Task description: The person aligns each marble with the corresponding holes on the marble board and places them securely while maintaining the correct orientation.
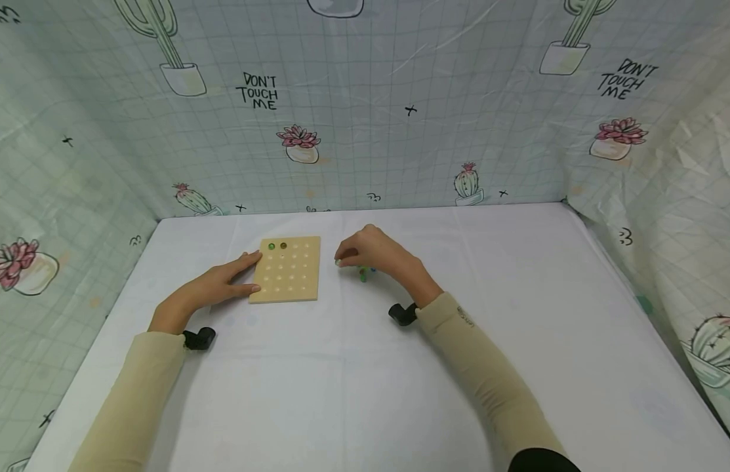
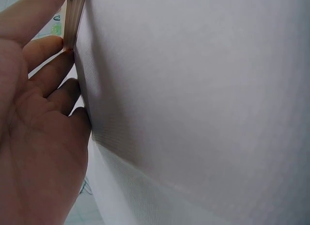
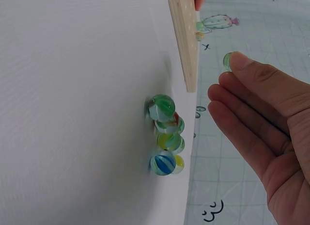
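A light wooden board [image 1: 310, 293] with rows of round hollows lies on the table. Two marbles sit in its far row: a green marble [image 1: 271, 246] and a darker marble [image 1: 284, 246]. My left hand [image 1: 214, 286] touches the board's left edge with the thumb and fingers spread apart. Just right of the board, my right hand [image 1: 381, 252] pinches a greenish glass marble [image 3: 227, 61] between thumb and fingertips, raised above the table. Beneath that hand a cluster of loose marbles rests on the cloth, among them a green marble [image 3: 162, 107] and a blue-striped marble [image 3: 163, 163].
A white cloth covers the table [image 1: 365, 393]. Behind it and at the sides hangs a printed curtain [image 1: 365, 78] with cactus drawings. Black wrist cameras, such as the right camera [image 1: 403, 314], stick out from both cuffs.
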`<state>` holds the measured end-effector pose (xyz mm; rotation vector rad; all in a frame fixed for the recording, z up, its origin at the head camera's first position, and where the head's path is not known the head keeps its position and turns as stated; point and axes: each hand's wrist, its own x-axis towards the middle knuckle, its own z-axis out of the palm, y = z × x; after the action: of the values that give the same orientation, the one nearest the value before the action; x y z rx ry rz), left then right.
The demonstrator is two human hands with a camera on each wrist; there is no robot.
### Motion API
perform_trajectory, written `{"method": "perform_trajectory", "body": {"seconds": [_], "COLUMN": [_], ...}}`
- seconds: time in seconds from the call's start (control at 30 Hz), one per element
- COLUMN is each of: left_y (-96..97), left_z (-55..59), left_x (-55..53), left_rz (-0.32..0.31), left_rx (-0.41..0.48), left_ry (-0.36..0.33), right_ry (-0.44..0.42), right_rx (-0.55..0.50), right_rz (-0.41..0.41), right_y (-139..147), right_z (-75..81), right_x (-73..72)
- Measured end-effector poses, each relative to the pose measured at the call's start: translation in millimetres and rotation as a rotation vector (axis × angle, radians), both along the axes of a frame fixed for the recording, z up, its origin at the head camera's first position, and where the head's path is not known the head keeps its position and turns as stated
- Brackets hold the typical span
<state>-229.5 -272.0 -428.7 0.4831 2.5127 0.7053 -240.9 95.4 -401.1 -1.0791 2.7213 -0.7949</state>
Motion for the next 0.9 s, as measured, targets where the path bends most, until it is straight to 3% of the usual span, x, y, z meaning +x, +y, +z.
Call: {"method": "perform_trajectory", "body": {"seconds": [0.5, 0.9], "left_y": [-2.9, -1.2], "left_z": [-1.3, -1.5], "left_x": [-0.5, -1.5], "left_rz": [-0.004, -0.003], "left_rx": [0.006, -0.009], "left_ry": [0.008, 0.008], "right_ry": [-0.004, 0.015], "right_rx": [-0.035, -0.147], "right_rz": [-0.028, 0.005], "right_y": [-13.8, -19.9], "right_z": [-2.0, -6.3], "right_x": [-6.5, -13.9]}}
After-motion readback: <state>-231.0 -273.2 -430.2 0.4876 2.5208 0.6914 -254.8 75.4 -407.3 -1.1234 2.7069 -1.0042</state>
